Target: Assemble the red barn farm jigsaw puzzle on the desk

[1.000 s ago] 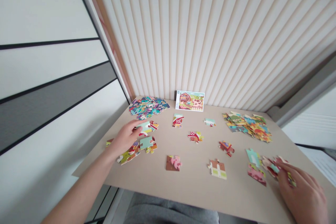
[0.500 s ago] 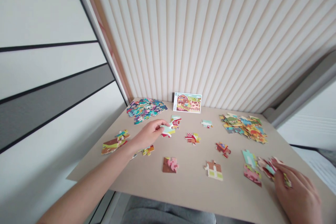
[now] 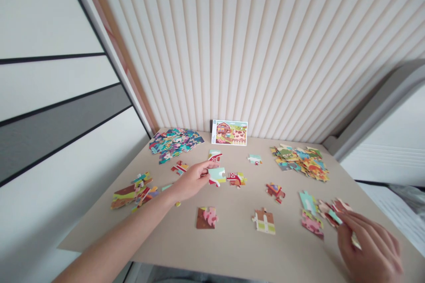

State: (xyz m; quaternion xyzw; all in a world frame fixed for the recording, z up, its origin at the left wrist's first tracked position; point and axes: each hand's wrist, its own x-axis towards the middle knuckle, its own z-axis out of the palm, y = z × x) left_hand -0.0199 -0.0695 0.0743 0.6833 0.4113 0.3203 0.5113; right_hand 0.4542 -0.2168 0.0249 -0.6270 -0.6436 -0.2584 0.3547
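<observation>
My left hand (image 3: pixel 194 180) pinches a light-blue jigsaw puzzle piece (image 3: pixel 217 174) with a red and white corner, held over the middle of the table. Just behind it lies a red barn-roof piece (image 3: pixel 215 155), partly covered by my fingers. Another barn piece (image 3: pixel 236 179) lies close to its right. At the right side my right hand (image 3: pixel 370 245) is closed on a puzzle piece (image 3: pixel 356 241), of which only a pale edge shows. Near its fingertips are loose pieces (image 3: pixel 325 208), a light-blue piece (image 3: pixel 308 202) and a pink piece (image 3: pixel 312 224).
A farm picture card (image 3: pixel 229 132) leans upright at the back. A purple-blue pile of pieces (image 3: pixel 175 142) lies back left, a yellow-orange pile (image 3: pixel 303 162) back right. Several farm pieces (image 3: pixel 134 191) lie left. A pig piece (image 3: pixel 207 218) and a fence piece (image 3: pixel 264 221) lie in front.
The view has shifted slightly. My left hand has brought its piece lower and nearer the second barn piece, turning it flatter. My right hand has drawn back a little from the loose pieces.
</observation>
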